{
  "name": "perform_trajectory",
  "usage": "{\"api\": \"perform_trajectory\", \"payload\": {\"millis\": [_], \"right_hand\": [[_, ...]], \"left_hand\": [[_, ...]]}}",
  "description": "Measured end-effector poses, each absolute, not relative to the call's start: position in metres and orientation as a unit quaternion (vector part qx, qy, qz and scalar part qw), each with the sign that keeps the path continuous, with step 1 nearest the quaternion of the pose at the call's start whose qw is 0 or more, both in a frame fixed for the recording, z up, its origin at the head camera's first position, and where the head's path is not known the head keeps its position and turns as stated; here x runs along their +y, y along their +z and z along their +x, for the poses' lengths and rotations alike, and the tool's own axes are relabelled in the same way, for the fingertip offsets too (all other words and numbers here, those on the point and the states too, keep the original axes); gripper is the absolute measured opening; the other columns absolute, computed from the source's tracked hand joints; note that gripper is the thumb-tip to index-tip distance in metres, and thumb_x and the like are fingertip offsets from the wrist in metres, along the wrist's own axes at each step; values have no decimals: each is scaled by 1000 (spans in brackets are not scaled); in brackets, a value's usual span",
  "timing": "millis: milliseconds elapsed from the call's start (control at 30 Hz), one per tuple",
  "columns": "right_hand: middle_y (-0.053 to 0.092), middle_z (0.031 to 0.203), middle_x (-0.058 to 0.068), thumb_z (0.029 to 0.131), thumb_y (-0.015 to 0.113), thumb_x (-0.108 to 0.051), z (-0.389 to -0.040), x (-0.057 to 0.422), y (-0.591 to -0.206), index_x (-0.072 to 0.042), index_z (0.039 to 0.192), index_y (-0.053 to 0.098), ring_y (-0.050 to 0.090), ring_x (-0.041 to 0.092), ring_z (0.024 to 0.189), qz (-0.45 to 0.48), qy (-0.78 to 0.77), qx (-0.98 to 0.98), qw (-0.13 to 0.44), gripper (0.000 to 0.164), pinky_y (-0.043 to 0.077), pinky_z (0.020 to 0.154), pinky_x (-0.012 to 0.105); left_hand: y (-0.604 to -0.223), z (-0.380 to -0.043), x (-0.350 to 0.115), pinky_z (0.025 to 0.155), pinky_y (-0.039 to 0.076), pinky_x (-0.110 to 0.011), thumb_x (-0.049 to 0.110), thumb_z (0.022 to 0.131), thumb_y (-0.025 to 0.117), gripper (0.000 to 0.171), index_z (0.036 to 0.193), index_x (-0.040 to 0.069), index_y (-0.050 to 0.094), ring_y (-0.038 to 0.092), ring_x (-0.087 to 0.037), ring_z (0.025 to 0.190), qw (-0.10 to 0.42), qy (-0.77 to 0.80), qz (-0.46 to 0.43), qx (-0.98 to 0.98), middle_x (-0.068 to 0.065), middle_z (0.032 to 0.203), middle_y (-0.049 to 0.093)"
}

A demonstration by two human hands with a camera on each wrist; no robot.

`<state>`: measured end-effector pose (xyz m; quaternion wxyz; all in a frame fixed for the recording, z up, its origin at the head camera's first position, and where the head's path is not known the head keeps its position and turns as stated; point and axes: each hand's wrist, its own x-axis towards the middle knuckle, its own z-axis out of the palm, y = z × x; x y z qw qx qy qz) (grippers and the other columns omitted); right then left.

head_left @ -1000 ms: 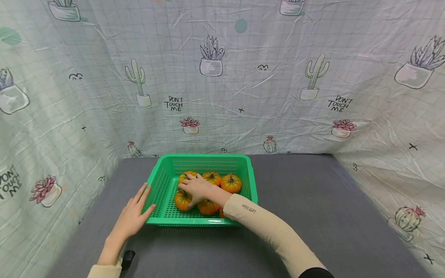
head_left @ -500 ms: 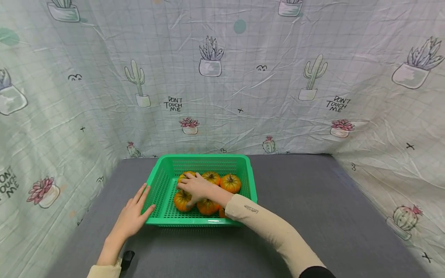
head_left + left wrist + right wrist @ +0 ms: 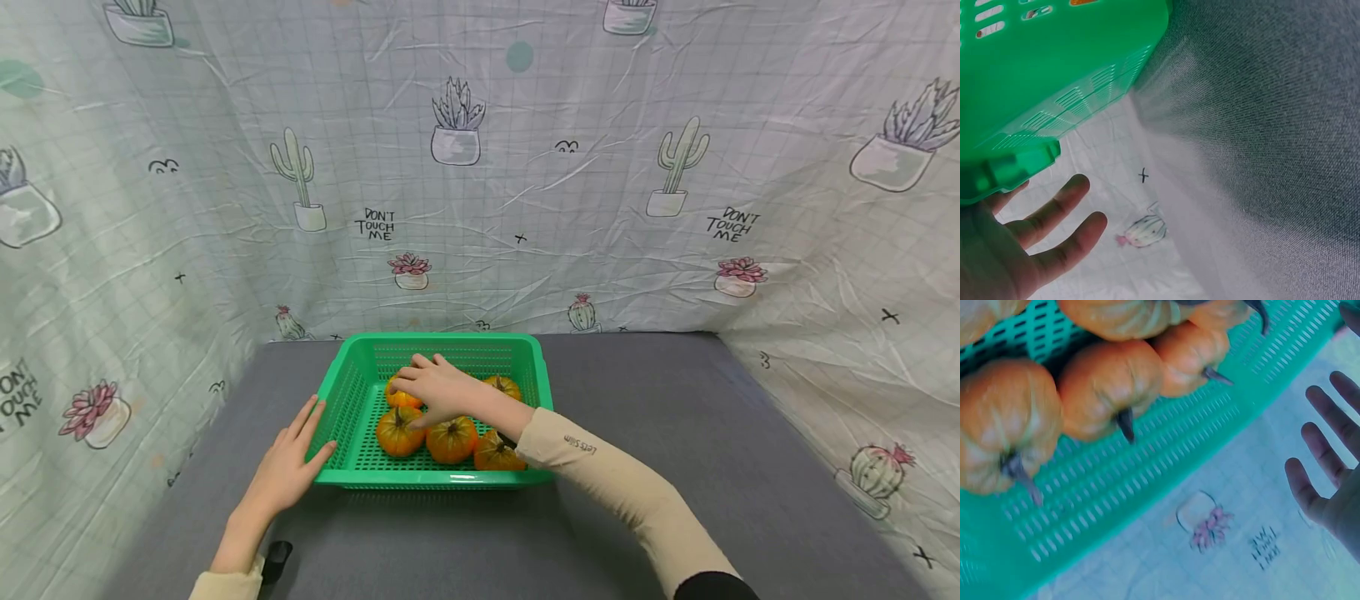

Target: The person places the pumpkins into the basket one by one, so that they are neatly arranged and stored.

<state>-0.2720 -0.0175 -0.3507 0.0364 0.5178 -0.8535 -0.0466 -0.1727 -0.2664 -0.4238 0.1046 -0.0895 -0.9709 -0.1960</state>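
Observation:
Several small orange pumpkins with green streaks and dark stems sit in a green plastic basket (image 3: 435,477). Three form the front row: a left pumpkin (image 3: 399,433), a middle pumpkin (image 3: 452,442) and a right pumpkin (image 3: 497,454). Behind them show a back left pumpkin (image 3: 402,393) and a back right pumpkin (image 3: 506,386). My right hand (image 3: 441,392) hovers over the back row with spread fingers, holding nothing, and hides a pumpkin there. My left hand (image 3: 283,465) lies along the basket's left side, straight fingers touching its rim.
A dark grey cloth (image 3: 660,450) covers the table under the basket. A pale curtain (image 3: 517,183) with printed cacti hangs behind and at both sides. Near my left sleeve is a black strap end (image 3: 276,560).
My right hand has lifted off the pumpkins and shifted back and right, uncovering the front row. The left hand and basket stay in place.

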Motion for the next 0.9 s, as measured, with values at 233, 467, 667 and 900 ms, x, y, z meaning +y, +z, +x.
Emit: {"api": "perform_trajectory", "payload": {"millis": [233,467,667,900], "right_hand": [[51,121,-8,79,60,-50,-266,9,-326,-24,124,49,38,14,98,516,-60,-851,77,53,27,71,27],[53,119,-7,80,61,-45,-258,38,-314,-23,121,51,40,14,99,520,-42,-848,95,48,34,78,31],[54,117,-3,81,61,-38,-254,61,-313,-21,119,52,41,16,101,512,-23,-853,94,43,37,80,33],[55,112,-3,82,61,-36,-257,93,-324,-19,117,53,43,16,101,502,-6,-856,124,39,36,78,32]], "left_hand": [[-421,-174,-266,88,28,-66,29,90,51,63,141,5,24,30,-52,121,114,-205,-95,-967,-19,146,21],[-420,-173,-267,82,34,-63,30,89,52,62,140,3,29,36,-49,116,128,-193,-98,-968,-20,144,26],[-420,-170,-271,88,28,-63,30,90,50,59,139,3,30,31,-50,120,129,-222,-102,-961,-20,144,26],[-417,-173,-278,94,18,-65,24,92,47,52,136,0,34,25,-50,125,116,-296,-123,-940,-23,143,26]]}}
